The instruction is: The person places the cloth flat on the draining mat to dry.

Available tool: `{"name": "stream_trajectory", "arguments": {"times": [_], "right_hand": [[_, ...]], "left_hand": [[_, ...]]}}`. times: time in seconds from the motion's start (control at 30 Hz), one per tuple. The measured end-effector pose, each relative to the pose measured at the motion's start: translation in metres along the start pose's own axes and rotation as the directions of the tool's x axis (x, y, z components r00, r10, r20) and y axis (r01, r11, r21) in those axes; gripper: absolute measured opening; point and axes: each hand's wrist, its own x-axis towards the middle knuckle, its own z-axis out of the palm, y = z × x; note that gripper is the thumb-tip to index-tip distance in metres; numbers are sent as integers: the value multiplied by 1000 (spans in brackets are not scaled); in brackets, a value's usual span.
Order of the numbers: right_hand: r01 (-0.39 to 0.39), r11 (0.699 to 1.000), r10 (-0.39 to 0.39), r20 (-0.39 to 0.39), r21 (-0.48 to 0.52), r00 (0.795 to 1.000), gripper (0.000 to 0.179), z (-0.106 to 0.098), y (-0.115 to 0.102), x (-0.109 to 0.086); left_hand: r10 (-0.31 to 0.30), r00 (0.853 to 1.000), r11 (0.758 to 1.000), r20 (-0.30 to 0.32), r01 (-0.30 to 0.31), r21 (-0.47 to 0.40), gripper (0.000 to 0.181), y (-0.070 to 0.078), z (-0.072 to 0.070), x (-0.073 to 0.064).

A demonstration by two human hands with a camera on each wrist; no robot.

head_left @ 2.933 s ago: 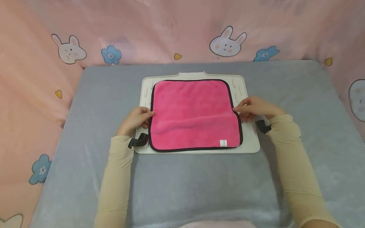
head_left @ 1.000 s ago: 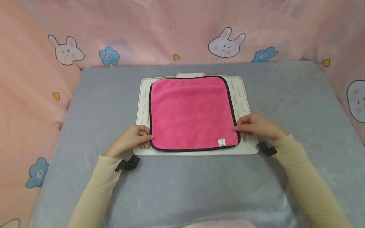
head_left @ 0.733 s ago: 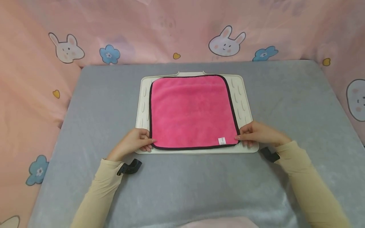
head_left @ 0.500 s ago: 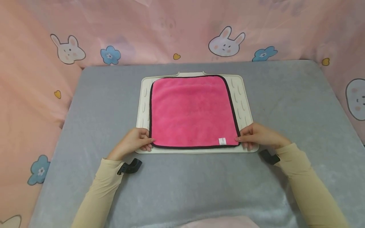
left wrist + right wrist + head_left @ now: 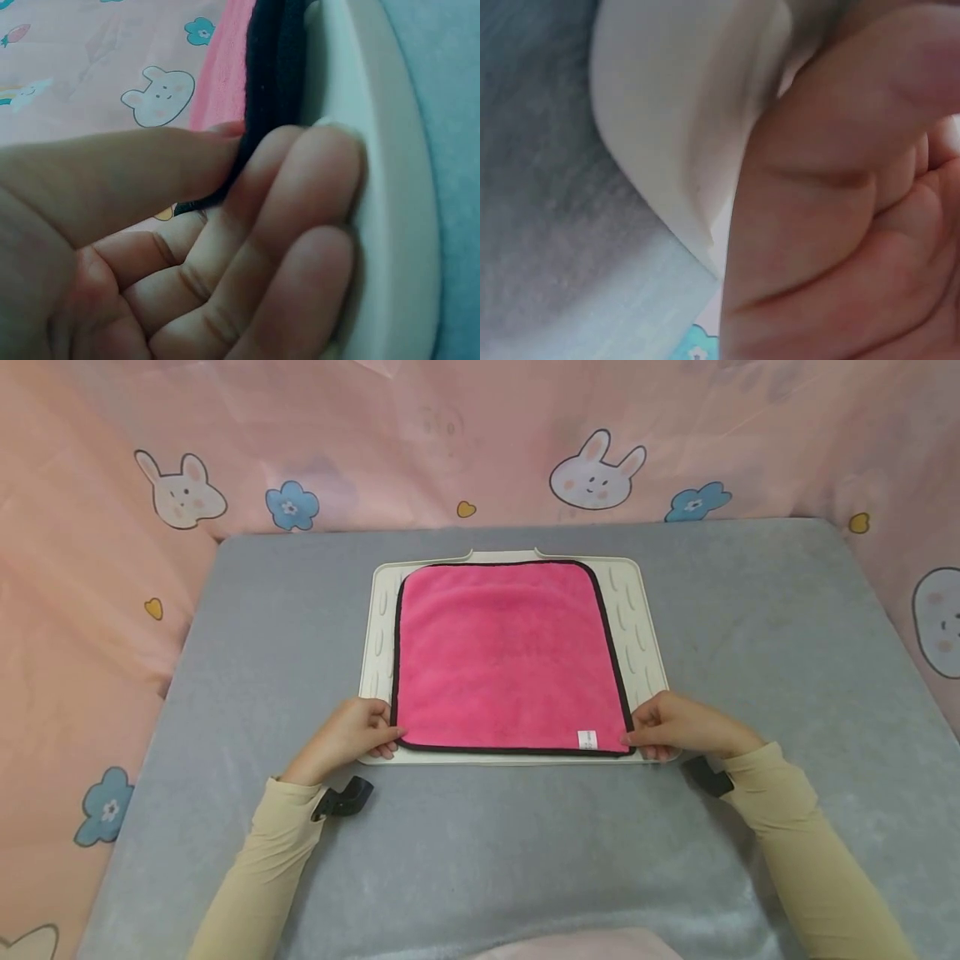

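A pink towel [image 5: 510, 652] with black trim lies flat on a white mat [image 5: 645, 635]. My left hand [image 5: 393, 737] pinches its near left corner. In the left wrist view my thumb [image 5: 135, 172] and fingers [image 5: 300, 225] close on the black trim [image 5: 270, 82] beside the mat's rim [image 5: 390, 187]. My right hand [image 5: 632, 737] holds the near right corner next to a small white label [image 5: 587, 739], thumb on top. The right wrist view shows only that hand [image 5: 840, 210] against the mat's edge [image 5: 675, 112]; the towel is hidden there.
The mat sits in the middle of a grey padded table [image 5: 750, 610]. Pink fabric with rabbits and blue flowers [image 5: 600, 477] rises behind and at both sides. Black wrist straps [image 5: 341, 800] hang at my sleeves.
Both hands slid toward me along the towel's side edges to its near corners. The ridge across the towel has flattened, and its near edge has moved closer to the mat's front edge.
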Motion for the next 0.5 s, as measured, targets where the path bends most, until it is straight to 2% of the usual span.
{"name": "stream_trajectory", "arguments": {"times": [0.2, 0.5], "right_hand": [[-7, 1000, 7, -25, 8, 1000, 35, 1, -1, 0], [33, 999, -33, -6, 25, 999, 30, 2, 3, -5]], "left_hand": [[14, 1000, 1000, 8, -14, 11, 17, 0, -1, -1], [-20, 1000, 1000, 23, 20, -21, 18, -1, -1, -1]]}}
